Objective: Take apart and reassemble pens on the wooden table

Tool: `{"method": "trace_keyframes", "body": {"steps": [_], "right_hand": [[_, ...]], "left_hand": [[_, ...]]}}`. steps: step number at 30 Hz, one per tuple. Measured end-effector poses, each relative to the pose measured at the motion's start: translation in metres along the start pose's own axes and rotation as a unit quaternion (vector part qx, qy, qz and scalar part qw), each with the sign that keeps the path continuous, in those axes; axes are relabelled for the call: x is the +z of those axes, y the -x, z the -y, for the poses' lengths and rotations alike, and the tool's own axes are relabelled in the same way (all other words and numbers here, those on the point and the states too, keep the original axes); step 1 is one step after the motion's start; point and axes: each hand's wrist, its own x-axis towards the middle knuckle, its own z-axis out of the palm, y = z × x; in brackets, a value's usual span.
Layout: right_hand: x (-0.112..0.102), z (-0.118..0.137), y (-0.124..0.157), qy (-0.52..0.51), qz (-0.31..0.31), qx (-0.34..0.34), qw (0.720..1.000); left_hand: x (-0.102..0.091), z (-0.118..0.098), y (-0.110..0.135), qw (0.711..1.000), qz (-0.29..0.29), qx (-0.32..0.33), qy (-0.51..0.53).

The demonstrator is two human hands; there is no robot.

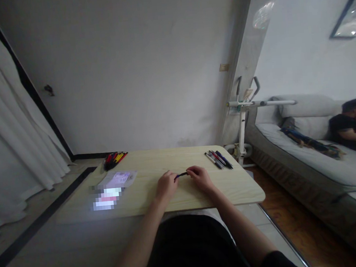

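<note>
A dark blue pen [181, 175] is held level between my two hands, just above the front middle of the light wooden table [155, 160]. My left hand [166, 184] has its fingers closed on the pen's left end. At the other end, the fingertips of my right hand [199, 177] pinch the pen. Both ends are partly hidden by fingers. To the right of my right hand lies a group of several pens [218, 159], side by side, in grey, red, black and blue.
Several red, yellow and black pens or sticks [115, 159] lie at the table's back left corner. Nearer are a clear plastic sleeve [119, 179] and a lit, blurred screen [107, 198]. Right of the table stand exercise equipment [242, 132] and a sofa [303, 110] with a person [352, 128] on it.
</note>
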Motion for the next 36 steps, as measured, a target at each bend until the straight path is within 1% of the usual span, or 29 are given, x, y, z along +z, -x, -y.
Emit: {"method": "trace_keyframes", "body": {"steps": [4, 13, 19, 25, 28, 31, 36], "right_hand": [[0.0006, -0.0005, 0.0004, 0.004, 0.003, 0.004, 1.0], [-0.0001, 0.0001, 0.0016, -0.003, 0.018, 0.006, 1.0], [0.0005, -0.005, 0.001, -0.02, 0.029, 0.017, 0.999], [0.0009, -0.009, 0.0004, -0.049, 0.016, 0.022, 0.998], [0.0004, -0.0083, 0.0006, -0.061, 0.019, 0.025, 0.998], [-0.0004, -0.0064, 0.0013, -0.051, 0.023, 0.027, 0.998], [-0.0018, -0.0019, 0.0022, -0.031, 0.029, 0.03, 0.999]], "left_hand": [[0.0006, 0.0001, 0.0, 1.0, -0.008, 0.005, -0.002], [-0.0019, -0.0017, 0.0006, 1.0, -0.005, 0.003, 0.0], [-0.0025, -0.0022, 0.0006, 1.0, -0.004, -0.001, 0.005], [-0.0066, -0.0059, 0.0009, 0.999, 0.009, -0.03, 0.021], [-0.0072, -0.0057, 0.0011, 0.999, 0.013, -0.021, 0.025], [-0.0061, -0.0041, 0.0012, 1.0, 0.008, -0.008, 0.021], [-0.0043, -0.0025, 0.0012, 1.0, 0.006, -0.004, 0.003]]}}
